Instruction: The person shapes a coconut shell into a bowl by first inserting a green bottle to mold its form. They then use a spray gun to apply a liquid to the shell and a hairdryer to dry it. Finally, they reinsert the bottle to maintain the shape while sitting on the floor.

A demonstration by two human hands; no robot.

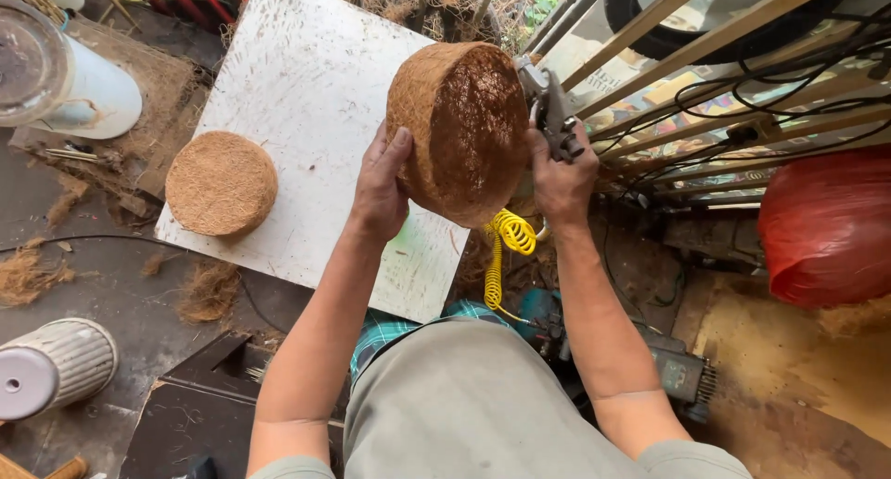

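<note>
Left hand [380,187] grips the coir pot [459,131] on its outer wall, fingers curled round the rim side, thumb on the fibre. Pot is held up off the board [306,80], tipped on its side, its dark inner hollow facing the camera. Right hand [561,177] is closed round a metal air tool [549,108], fist tight on the grip; the tool's nose sits at the pot's right rim, touching or just beside it, can't tell which. Yellow coiled hose [506,242] hangs below the right fingers, just under the pot.

Second coir pot [221,184] lies on the board's left edge, well left of the left fingers, bottom up. White cylinder [70,84] far up-left of the left hand; ribbed white can [51,368] down-left, near the left elbow. Loose coir tufts [209,291] on the floor below the board. Red sack [826,224] well right of the right fingers. Wooden slats [705,43] and black cables run above-right of the tool.
</note>
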